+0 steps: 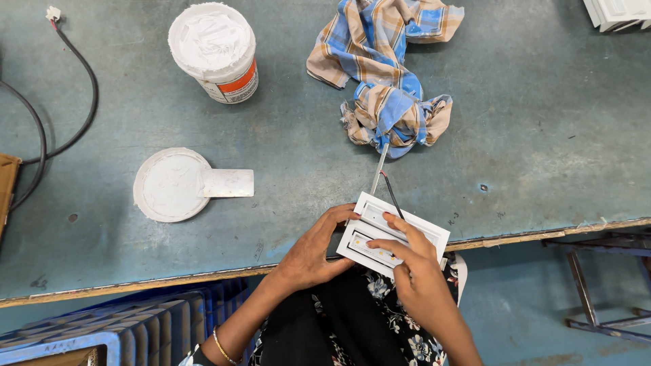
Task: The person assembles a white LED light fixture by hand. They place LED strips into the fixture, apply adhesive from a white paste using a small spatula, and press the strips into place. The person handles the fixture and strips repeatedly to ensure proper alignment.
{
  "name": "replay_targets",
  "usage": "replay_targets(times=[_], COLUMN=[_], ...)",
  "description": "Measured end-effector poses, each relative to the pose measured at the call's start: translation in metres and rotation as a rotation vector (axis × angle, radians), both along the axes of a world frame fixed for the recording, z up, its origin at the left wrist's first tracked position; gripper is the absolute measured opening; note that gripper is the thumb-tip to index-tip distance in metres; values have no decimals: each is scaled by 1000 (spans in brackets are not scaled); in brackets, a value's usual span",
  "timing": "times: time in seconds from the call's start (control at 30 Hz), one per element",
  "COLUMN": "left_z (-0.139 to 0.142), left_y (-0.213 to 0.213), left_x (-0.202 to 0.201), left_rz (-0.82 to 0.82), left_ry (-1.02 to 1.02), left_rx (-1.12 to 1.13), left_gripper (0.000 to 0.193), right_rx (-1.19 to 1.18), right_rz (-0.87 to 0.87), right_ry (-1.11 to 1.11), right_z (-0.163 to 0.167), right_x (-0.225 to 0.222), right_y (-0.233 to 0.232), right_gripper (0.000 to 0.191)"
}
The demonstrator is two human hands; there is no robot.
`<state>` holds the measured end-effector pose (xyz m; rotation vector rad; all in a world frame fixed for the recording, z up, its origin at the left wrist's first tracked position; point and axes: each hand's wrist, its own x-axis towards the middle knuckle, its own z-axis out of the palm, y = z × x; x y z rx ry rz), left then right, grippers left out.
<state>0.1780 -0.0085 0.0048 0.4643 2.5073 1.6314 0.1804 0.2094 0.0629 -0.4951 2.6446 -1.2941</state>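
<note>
Over table edge (203, 274), fixture (393, 234) between hands

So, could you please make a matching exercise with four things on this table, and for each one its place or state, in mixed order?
Things:
1. white tub
2. checked cloth
3. round lid
4. white rectangular fixture

Places or states:
A. crumpled at the top middle of the table
B. held at the table's near edge by left hand and right hand
C. standing open at the top left, full of white paste
D. lying flat with a white spatula across its edge

Pairs: 1-C, 2-A, 3-D, 4-B
</note>
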Motion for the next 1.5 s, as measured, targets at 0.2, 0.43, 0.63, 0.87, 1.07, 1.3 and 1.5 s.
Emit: replay_targets(times=[0.2,0.43,0.63,0.87,1.07,1.3,1.5], left_z=[0,1,2,-5,-36,-58,-60], left_y=[0,-2,-9,-15,-16,-15,-16], left_x=[1,2,6,12,12,12,11], left_rz=[-1,-3,-12,12,0,-7,-23], left_ry=[16,12,151,180,292,385,430], left_rx=[4,15,129,166,146,132,227], left_gripper=[71,71,65,62,65,65,59], right_rx=[-353,-484,-495,-264,-119,-35,64], right_rz=[2,20,108,397,598,646,580], right_ry=[-308,-378,-351,-36,-55,7,46], right_z=[-1,11,42,65,47,3,-20], right_x=[-14,-24,-50,-96,-90,-84,-90], right_y=[17,24,-9,-94,-175,-247,-280], right_gripper=[54,51,60,74,65,52,61])
